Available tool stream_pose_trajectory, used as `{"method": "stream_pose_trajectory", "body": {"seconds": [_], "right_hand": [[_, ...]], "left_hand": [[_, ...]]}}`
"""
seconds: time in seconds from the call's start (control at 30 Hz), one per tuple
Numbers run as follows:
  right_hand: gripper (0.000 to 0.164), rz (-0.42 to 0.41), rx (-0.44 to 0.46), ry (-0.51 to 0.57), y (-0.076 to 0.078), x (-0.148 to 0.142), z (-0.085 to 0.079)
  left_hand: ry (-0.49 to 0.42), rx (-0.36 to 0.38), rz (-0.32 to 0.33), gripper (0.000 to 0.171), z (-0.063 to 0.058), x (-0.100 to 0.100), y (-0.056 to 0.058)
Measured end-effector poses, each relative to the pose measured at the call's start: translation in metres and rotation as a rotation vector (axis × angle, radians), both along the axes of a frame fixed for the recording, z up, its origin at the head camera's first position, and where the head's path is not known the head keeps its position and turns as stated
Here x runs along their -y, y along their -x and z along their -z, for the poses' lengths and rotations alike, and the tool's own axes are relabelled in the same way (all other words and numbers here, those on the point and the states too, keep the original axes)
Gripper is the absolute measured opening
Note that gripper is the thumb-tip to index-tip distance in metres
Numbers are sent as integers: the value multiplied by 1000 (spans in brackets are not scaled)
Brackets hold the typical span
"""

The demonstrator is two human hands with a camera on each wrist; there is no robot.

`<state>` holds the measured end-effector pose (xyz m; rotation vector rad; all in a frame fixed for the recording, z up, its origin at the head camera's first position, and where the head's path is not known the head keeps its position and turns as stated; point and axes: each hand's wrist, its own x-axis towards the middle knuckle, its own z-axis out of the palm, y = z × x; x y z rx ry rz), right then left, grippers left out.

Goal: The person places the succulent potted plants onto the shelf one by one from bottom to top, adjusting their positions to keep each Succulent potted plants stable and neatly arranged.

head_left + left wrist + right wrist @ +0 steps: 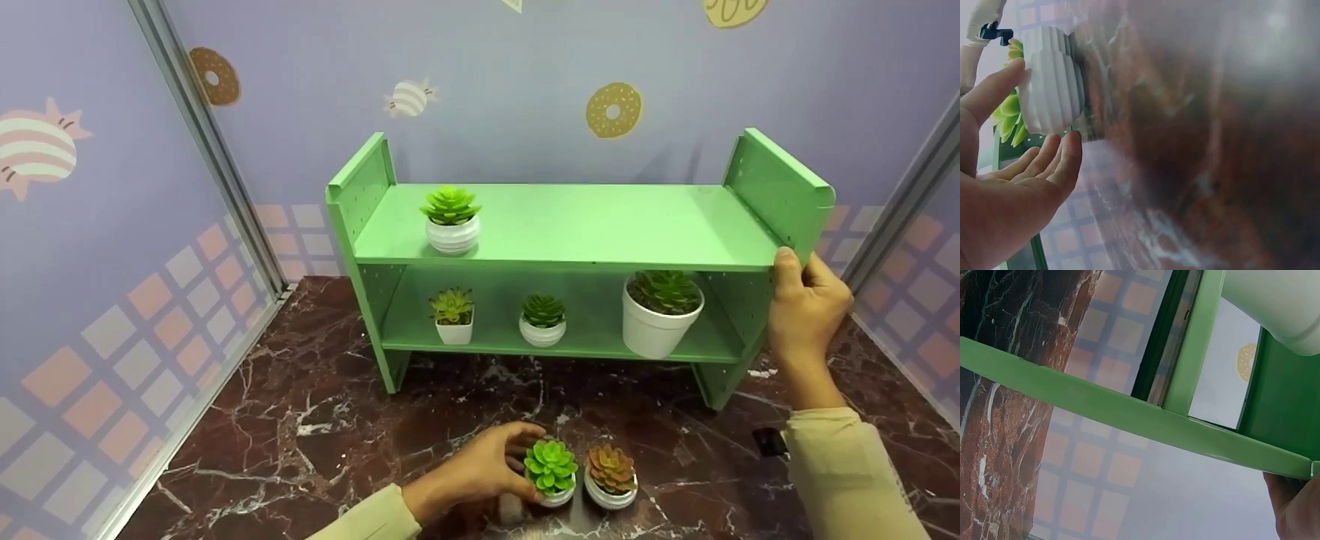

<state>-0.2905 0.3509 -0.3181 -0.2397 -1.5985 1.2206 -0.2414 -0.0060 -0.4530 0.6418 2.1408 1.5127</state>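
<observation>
My left hand [487,465] is around a white ribbed pot with a bright green succulent [551,466] on the table. In the left wrist view the thumb lies against the pot [1053,84], and the fairly straight fingers reach along its side; firm contact is unclear. Close beside it stands a white pot with a reddish-brown succulent [610,472]. My right hand [806,307] grips the right side panel of a green two-tier shelf [600,225], thumb on the front edge. In the right wrist view, only part of that hand [1300,509] shows below the green edge.
A potted succulent [452,221] stands on the upper tier at left. The lower tier holds a square pot [454,319], a small round pot [542,321] and a larger white pot [660,315]. Patterned walls enclose the dark red marbled tabletop [315,450].
</observation>
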Motion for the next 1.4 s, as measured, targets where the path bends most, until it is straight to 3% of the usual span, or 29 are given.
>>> {"method": "stream_pose_trajectory", "body": {"seconds": [0.4,0.73,1.07,1.4], "right_hand": [[27,-9,-23,-24,15,-16,13],[24,-12,-30,2,-5,9,-7],[23,-17,-15,8,-8,11,-7],[22,-10,9,8,11,-12,10]], "left_hand": [[-17,23,18,67,2,-2,0],[30,-30,-6,63,4,-3,0],[41,-22,-11,60,4,-2,-2],[48,-11,-29,60,2,-1,-3]]}}
